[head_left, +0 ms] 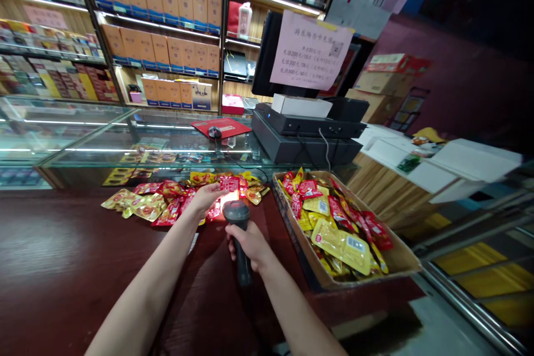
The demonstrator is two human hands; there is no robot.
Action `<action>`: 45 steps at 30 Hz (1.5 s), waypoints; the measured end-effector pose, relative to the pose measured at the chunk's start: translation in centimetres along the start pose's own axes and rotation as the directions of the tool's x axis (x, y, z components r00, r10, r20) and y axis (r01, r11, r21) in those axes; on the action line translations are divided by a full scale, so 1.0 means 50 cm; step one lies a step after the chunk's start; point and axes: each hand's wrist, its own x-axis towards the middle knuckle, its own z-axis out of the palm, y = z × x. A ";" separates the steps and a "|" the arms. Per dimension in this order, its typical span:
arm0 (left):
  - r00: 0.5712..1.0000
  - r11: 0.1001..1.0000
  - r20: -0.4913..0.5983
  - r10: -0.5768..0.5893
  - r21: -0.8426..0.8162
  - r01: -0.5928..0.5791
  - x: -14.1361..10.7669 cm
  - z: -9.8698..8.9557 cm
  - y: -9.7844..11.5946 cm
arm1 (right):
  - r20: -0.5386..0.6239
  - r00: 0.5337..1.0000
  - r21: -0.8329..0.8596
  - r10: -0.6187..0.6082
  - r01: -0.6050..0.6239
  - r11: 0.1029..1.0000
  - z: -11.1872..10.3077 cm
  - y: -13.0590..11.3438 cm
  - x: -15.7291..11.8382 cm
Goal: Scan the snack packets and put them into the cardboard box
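Note:
My right hand [250,246] is wrapped around the grip of a black handheld barcode scanner [237,228], whose head glows onto the packets. My left hand [204,198] reaches forward and pinches a red foil snack packet [229,183] in front of the scanner. Loose red and yellow snack packets [144,207] lie spread on the dark wooden counter [70,256] around both hands. To the right stands a shallow cardboard box [400,256] full of similar packets, with a large yellow one [342,246] on top.
A glass display case [87,147] runs behind the counter, with a red mat [217,127] and computer mouse on top. A black till [306,133] and monitor bearing a pink paper notice [311,50] stand behind the box. Shelves of boxed goods [158,16] line the back wall.

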 end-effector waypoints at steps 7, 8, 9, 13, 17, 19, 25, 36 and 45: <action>0.997 0.997 0.040 -0.058 -0.047 0.060 -0.015 0.005 0.018 | -0.112 0.988 0.057 -0.110 0.117 0.992 -0.013 -0.009 0.002; 0.996 0.996 0.053 -0.068 -0.051 0.070 -0.018 0.007 0.021 | -0.174 0.974 0.051 -0.147 0.158 0.986 -0.019 -0.011 0.006; 0.995 0.995 0.068 -0.076 -0.053 0.080 -0.020 0.008 0.023 | -0.236 0.955 0.045 -0.179 0.195 0.980 -0.025 -0.013 0.011; 0.981 0.990 0.154 -0.115 -0.061 0.126 -0.030 0.023 0.032 | -0.329 0.925 0.147 -0.190 0.249 0.957 -0.051 -0.027 0.034; 0.938 0.957 0.284 -0.197 -0.152 0.247 -0.047 0.040 0.047 | -0.262 0.953 0.326 -0.154 0.238 0.915 -0.069 -0.042 0.040; 0.903 0.925 0.372 -0.216 -0.219 0.311 -0.056 0.047 0.057 | -0.265 0.950 0.365 -0.164 0.256 0.895 -0.076 -0.050 0.036; 0.872 0.882 0.450 -0.193 -0.310 0.355 -0.073 0.094 0.096 | -0.310 0.939 0.396 -0.146 0.267 0.878 -0.117 -0.087 0.016; 0.797 0.942 0.580 -0.169 -0.144 0.304 -0.028 0.360 0.184 | -0.445 0.868 0.395 -0.218 0.409 0.823 -0.313 -0.203 -0.068; 0.826 0.965 0.511 -0.238 0.024 0.263 0.005 0.569 0.182 | -0.607 0.760 0.311 -0.232 0.496 0.811 -0.472 -0.241 -0.142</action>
